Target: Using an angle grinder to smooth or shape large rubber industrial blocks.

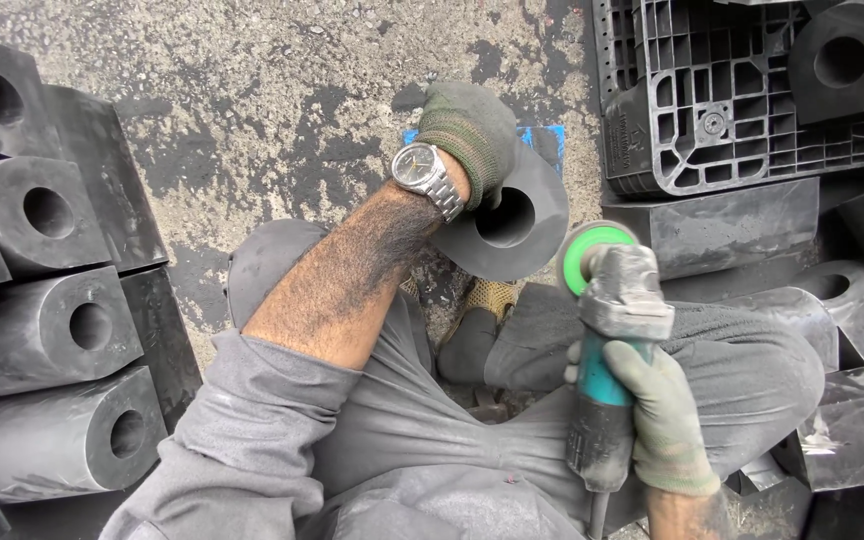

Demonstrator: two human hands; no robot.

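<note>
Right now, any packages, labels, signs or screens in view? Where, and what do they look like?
No packages, signs or screens.
Wristwatch: on the left forearm, round grey dial, silver metal band.
Blue patch: behind the black rubber block held by the left hand, flat, bright blue; mostly hidden.
Moulded mark: small round stamp on the black plastic pallet, upper right.

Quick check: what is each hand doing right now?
Left hand: closed on the black rubber block.
Right hand: closed on the grinder.
</note>
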